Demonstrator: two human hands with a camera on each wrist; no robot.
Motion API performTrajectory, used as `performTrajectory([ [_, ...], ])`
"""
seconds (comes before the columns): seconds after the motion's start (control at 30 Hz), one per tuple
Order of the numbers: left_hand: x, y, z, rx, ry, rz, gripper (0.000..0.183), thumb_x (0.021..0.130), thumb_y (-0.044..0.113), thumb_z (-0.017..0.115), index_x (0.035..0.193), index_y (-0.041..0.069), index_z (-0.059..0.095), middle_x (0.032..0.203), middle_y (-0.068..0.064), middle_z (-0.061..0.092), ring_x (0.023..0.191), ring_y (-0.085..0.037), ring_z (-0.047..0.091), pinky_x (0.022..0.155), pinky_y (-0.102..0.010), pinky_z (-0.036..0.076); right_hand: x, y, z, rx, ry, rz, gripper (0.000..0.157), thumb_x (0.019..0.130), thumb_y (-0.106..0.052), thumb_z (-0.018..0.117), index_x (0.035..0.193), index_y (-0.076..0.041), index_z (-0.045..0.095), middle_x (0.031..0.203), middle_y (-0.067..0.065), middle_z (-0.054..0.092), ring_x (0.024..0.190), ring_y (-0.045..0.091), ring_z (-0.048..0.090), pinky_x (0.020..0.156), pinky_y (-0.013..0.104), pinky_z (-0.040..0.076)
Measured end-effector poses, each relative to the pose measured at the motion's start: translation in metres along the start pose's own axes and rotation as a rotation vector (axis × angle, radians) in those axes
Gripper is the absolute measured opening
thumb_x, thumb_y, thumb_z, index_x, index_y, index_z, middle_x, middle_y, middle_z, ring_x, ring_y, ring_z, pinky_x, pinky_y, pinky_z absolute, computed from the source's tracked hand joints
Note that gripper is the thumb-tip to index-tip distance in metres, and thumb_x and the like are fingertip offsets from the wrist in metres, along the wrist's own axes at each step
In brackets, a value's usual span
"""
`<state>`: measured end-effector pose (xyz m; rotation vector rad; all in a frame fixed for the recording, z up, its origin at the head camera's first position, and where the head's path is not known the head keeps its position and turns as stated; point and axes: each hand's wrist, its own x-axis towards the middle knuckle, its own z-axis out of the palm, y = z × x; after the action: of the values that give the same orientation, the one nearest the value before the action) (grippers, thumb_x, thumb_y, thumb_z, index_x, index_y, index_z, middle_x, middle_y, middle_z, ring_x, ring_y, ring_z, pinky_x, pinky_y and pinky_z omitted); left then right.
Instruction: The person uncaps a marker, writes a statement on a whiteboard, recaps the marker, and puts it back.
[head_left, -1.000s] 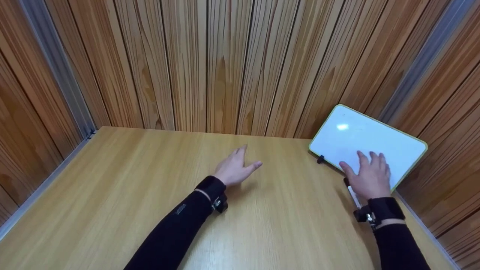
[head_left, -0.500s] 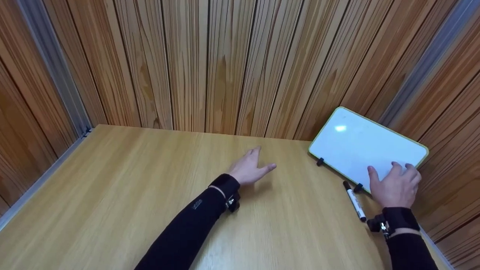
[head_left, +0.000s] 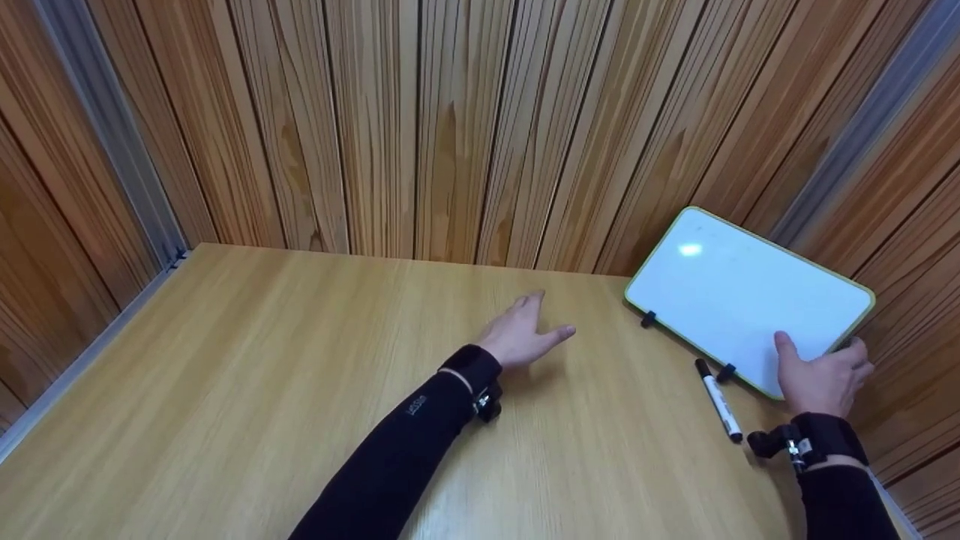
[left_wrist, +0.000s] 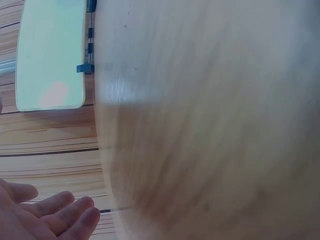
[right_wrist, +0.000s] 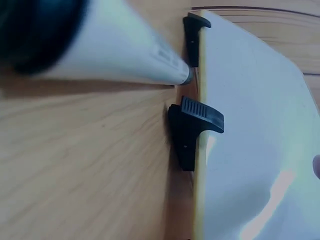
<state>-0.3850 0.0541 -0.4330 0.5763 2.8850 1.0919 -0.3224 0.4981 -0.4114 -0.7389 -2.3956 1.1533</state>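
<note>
A small whiteboard (head_left: 735,292) with a yellow-green rim leans back on two black clip feet at the right rear of the table. My right hand (head_left: 821,379) is at its lower right edge, thumb over the white face and fingers bent around the side; the fingertips are hidden. In the right wrist view only the thumb tip (right_wrist: 317,166) shows before the board. A black-capped white marker (head_left: 718,401) lies in front of one foot (head_left: 726,373). Left of the board, my left hand (head_left: 521,334) hovers over the table, thumb and fingers spread, holding nothing.
The wooden table (head_left: 300,360) meets a wood-panelled wall (head_left: 450,135) at the back. Another panelled wall (head_left: 922,322) stands close beside my right hand. A grey metal post (head_left: 847,135) runs up the corner behind the whiteboard.
My right hand has slid rightward from over the board's face to its right edge, uncovering the marker and a foot. The left hand has drifted right, still spread.
</note>
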Motion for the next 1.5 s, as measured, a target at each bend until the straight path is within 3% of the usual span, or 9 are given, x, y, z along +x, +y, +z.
performTrajectory([
  [0.33,0.004,0.008,0.008,0.006,-0.009,0.030,0.098,0.108,0.073,0.055,0.177,0.009,0.027,0.175,-0.019,0.041,0.159,-0.033,0.043,0.125,-0.047,0.042,0.015,0.017,-0.008,0.180,-0.110,0.127,0.127,0.104,-0.069,0.065,0.173,-0.003,-0.018,0.183,0.026,-0.008,0.170,0.044,0.001,0.135,0.061,0.011],
  [0.7,0.008,0.020,0.018,-0.044,-0.030,0.033,0.099,0.107,0.075,0.054,0.177,0.010,0.028,0.176,-0.017,0.040,0.162,-0.029,0.041,0.129,-0.044,0.037,0.023,0.011,-0.008,0.276,-0.143,0.205,0.125,0.100,-0.071,0.072,0.178,-0.006,-0.002,0.185,0.020,0.008,0.169,0.039,0.014,0.135,0.056,0.017],
  [0.77,0.008,0.020,0.018,-0.048,-0.033,0.036,0.098,0.108,0.074,0.055,0.176,0.010,0.029,0.176,-0.018,0.040,0.161,-0.029,0.041,0.128,-0.044,0.038,0.024,0.010,-0.009,0.340,-0.143,0.243,0.123,0.096,-0.069,0.078,0.179,-0.011,0.007,0.179,0.016,0.026,0.166,0.034,0.024,0.135,0.051,0.020],
  [0.87,0.009,0.020,0.018,-0.053,-0.045,0.038,0.097,0.108,0.073,0.056,0.177,0.010,0.028,0.176,-0.018,0.040,0.161,-0.030,0.041,0.128,-0.045,0.038,0.024,0.010,-0.012,0.444,-0.156,0.293,0.102,0.091,-0.064,0.087,0.169,-0.025,0.035,0.153,-0.003,0.050,0.146,0.020,0.043,0.131,0.045,0.025],
  [0.93,0.009,0.020,0.018,-0.053,-0.049,0.037,0.097,0.108,0.073,0.055,0.177,0.010,0.028,0.176,-0.018,0.040,0.161,-0.030,0.041,0.128,-0.045,0.038,0.024,0.010,-0.013,0.528,-0.169,0.325,0.083,0.086,-0.057,0.094,0.151,-0.033,0.048,0.133,-0.017,0.050,0.127,0.008,0.046,0.124,0.041,0.030],
  [1.0,0.009,0.019,0.018,-0.052,-0.051,0.038,0.097,0.109,0.073,0.055,0.177,0.010,0.028,0.176,-0.018,0.040,0.161,-0.029,0.041,0.128,-0.044,0.038,0.023,0.009,-0.014,0.611,-0.195,0.349,0.072,0.085,-0.048,0.098,0.138,-0.036,0.051,0.130,-0.018,0.050,0.118,0.005,0.047,0.116,0.036,0.035],
  [1.2,0.010,0.019,0.018,-0.049,-0.052,0.030,0.098,0.108,0.075,0.054,0.176,0.010,0.030,0.176,-0.016,0.041,0.161,-0.028,0.042,0.128,-0.044,0.039,0.024,0.006,-0.011,0.746,-0.249,0.348,0.059,0.094,-0.027,0.094,0.137,-0.027,0.053,0.123,-0.016,0.060,0.110,0.006,0.055,0.087,0.025,0.048],
  [1.37,0.011,0.018,0.018,-0.039,-0.053,0.030,0.098,0.107,0.077,0.053,0.176,0.011,0.031,0.175,-0.015,0.042,0.160,-0.027,0.042,0.127,-0.044,0.040,0.024,0.009,-0.012,0.781,-0.338,0.322,0.052,0.099,-0.029,0.089,0.136,-0.027,0.052,0.109,-0.016,0.069,0.106,0.006,0.062,0.084,0.026,0.053],
  [1.5,0.011,0.017,0.017,-0.038,-0.054,0.030,0.098,0.107,0.077,0.052,0.176,0.011,0.031,0.175,-0.016,0.042,0.160,-0.028,0.043,0.126,-0.045,0.041,0.025,0.010,-0.011,0.790,-0.364,0.321,0.057,0.098,-0.032,0.089,0.141,-0.030,0.050,0.119,-0.017,0.067,0.109,0.005,0.062,0.087,0.026,0.053],
])
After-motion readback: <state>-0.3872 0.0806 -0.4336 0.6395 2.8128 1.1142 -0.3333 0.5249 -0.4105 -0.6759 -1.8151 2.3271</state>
